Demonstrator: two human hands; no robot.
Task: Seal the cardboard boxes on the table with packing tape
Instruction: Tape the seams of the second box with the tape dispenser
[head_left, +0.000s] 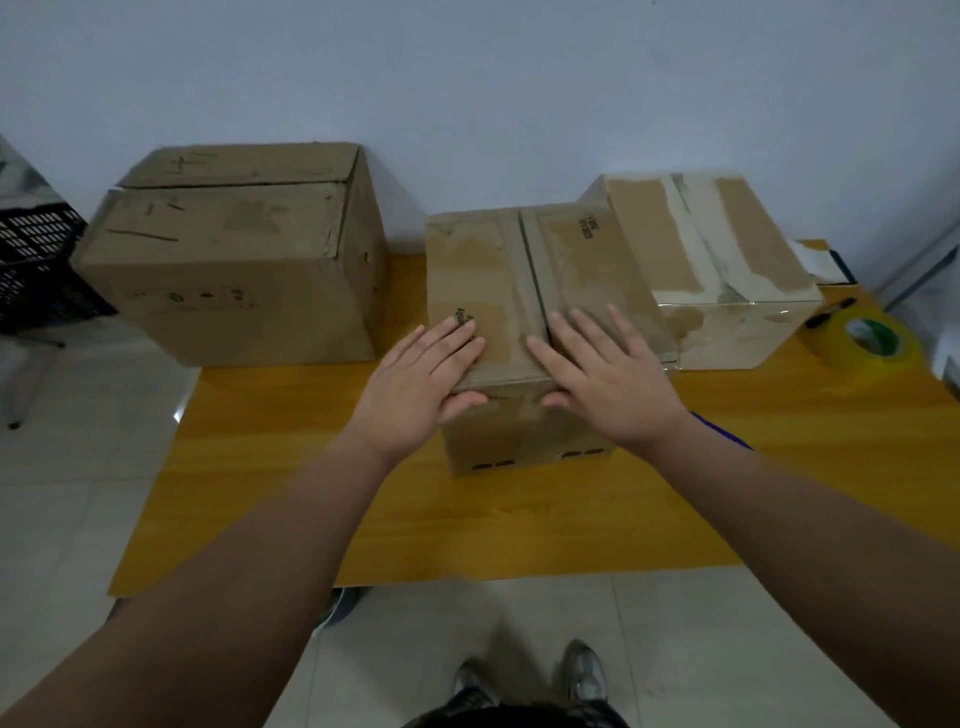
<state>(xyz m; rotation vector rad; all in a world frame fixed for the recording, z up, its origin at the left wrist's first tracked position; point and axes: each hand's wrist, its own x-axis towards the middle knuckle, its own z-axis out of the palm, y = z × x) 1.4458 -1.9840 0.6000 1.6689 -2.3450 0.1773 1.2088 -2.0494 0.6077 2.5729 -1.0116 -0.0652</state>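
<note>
A small cardboard box (519, 270) stands in the middle of the wooden table (519, 519), its two top flaps folded shut with a dark seam between them. My left hand (423, 387) lies flat on the left flap at the near edge, thumb over the front face. My right hand (605, 374) presses the right flap the same way. A large box (234, 270) stands at the table's left end, flaps closed. A third box (722, 260) with clear tape over it sits at the back right. A roll of packing tape (870, 340) lies flat at the right.
A black pen (828, 312) lies beside the tape roll, and a blue object (722, 428) pokes out behind my right wrist. A black plastic crate (36, 265) stands off the table's left. The wall runs close behind the boxes. My shoes (530, 680) are on the tiled floor.
</note>
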